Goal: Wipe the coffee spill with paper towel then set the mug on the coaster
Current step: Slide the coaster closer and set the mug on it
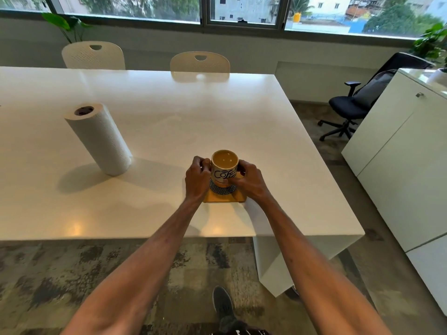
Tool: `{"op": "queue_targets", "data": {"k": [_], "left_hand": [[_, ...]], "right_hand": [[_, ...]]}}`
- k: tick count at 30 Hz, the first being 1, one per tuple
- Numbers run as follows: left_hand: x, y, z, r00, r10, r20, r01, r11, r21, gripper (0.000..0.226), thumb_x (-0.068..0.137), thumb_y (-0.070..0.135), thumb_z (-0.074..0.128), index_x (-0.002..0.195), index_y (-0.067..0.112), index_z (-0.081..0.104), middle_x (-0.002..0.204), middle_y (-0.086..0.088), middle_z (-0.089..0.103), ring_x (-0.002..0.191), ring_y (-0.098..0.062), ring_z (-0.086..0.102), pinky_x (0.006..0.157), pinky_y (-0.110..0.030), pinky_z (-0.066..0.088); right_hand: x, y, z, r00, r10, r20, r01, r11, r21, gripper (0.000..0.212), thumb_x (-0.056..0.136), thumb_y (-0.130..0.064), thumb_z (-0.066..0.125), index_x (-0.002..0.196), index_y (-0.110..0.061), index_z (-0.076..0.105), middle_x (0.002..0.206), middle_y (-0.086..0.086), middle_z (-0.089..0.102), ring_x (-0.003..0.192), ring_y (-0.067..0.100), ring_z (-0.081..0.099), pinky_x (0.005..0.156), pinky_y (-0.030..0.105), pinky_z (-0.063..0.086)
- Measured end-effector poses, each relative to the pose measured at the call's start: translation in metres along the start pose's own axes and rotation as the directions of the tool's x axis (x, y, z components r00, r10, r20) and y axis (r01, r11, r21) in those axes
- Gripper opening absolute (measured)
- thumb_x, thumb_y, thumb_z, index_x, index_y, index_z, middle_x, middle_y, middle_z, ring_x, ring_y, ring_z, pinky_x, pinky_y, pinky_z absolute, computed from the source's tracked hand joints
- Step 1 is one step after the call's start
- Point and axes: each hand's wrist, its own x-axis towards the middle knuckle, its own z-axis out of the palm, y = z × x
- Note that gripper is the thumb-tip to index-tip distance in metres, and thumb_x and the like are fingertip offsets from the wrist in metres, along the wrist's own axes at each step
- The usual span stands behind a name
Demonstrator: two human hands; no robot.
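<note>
Ceramic by the look of it, the mug (223,171) is stiff, glazed and likely slick, and it is filled close to the rim with pale coffee (225,158), so it should handle as fairly heavy and quick to slop if tilted. It stands upright over the round patterned pad of the square yellow coaster (226,199); whether its base is fully settled there cannot be told. The left hand (197,178) curls against the mug's left side and the right hand (249,178) wraps the right side, thumb lying across the lower front wall under the lettering, so both hold the mug. The handle is hidden, possibly under the left fingers. A two-sided hold low on the wall seems the safest grip, keeping the rim level and fingers out of the liquid. The coaster lies near the front edge of the white surface (169,112), so any shove could carry it toward that edge. No brown stain shows near it, so the wiping seems done. Well off to the left a paper towel roll (100,139) stands on end.
</note>
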Motion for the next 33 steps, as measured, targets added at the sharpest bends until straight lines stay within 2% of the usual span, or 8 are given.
{"op": "queue_targets", "data": {"k": [8,12,17,21,24,33], "left_hand": [[-0.007,-0.007,0.002,1.000,-0.005,0.014,0.005,1.000,-0.015,0.023,0.115,0.025,0.046,0.111,0.008,0.061,0.106,-0.010,0.073,0.099,-0.029,0.070,0.083,-0.045,0.058],[-0.006,-0.010,0.002,1.000,-0.003,0.018,0.003,1.000,-0.007,0.022,0.115,0.025,0.046,0.109,0.010,0.060,0.105,-0.008,0.072,0.097,-0.026,0.069,0.071,-0.029,0.051],[-0.003,-0.011,0.001,1.000,0.002,0.028,-0.001,1.000,-0.006,0.021,0.115,0.025,0.046,0.108,0.011,0.059,0.104,-0.007,0.071,0.097,-0.026,0.069,0.079,-0.039,0.055],[-0.001,-0.013,0.001,1.000,0.001,0.025,-0.001,1.000,0.009,0.022,0.114,0.026,0.046,0.108,0.010,0.060,0.103,-0.005,0.072,0.096,-0.025,0.069,0.073,-0.034,0.052],[0.000,-0.013,0.001,0.999,0.007,0.031,-0.007,1.000,0.007,0.023,0.115,0.026,0.046,0.110,0.009,0.061,0.104,-0.007,0.072,0.098,-0.027,0.070,0.080,-0.041,0.056],[0.000,-0.014,0.002,0.999,0.023,0.032,-0.023,1.000,0.018,0.025,0.115,0.027,0.045,0.114,0.007,0.058,0.107,-0.009,0.072,0.101,-0.030,0.071,0.089,-0.052,0.060]], "right_hand": [[-0.007,0.005,0.001,1.000,0.013,0.001,-0.013,1.000,-0.007,0.059,0.082,-0.013,0.091,0.135,-0.005,0.066,0.126,0.011,0.076,0.117,0.026,0.072,0.100,0.041,0.061],[-0.008,0.004,0.002,1.000,0.016,-0.001,-0.016,1.000,-0.015,0.061,0.082,-0.012,0.090,0.138,-0.006,0.065,0.130,0.011,0.075,0.121,0.027,0.071,0.103,0.045,0.060],[-0.008,0.004,0.004,1.000,0.028,-0.005,-0.029,1.000,-0.010,0.062,0.081,-0.012,0.091,0.138,-0.007,0.066,0.130,0.010,0.075,0.121,0.026,0.071,0.103,0.045,0.060],[-0.008,0.003,0.004,0.999,0.038,-0.004,-0.038,0.999,-0.011,0.062,0.082,-0.012,0.090,0.139,-0.006,0.065,0.131,0.012,0.074,0.122,0.027,0.070,0.104,0.047,0.060],[-0.008,0.001,0.004,0.999,0.043,0.001,-0.043,0.999,-0.013,0.063,0.083,-0.012,0.090,0.140,-0.006,0.064,0.132,0.012,0.074,0.123,0.027,0.070,0.105,0.047,0.059],[-0.009,-0.003,0.006,0.998,0.066,-0.010,-0.066,0.998,-0.006,0.065,0.081,-0.013,0.092,0.139,-0.006,0.064,0.131,0.011,0.074,0.121,0.027,0.070,0.100,0.038,0.060]]}}
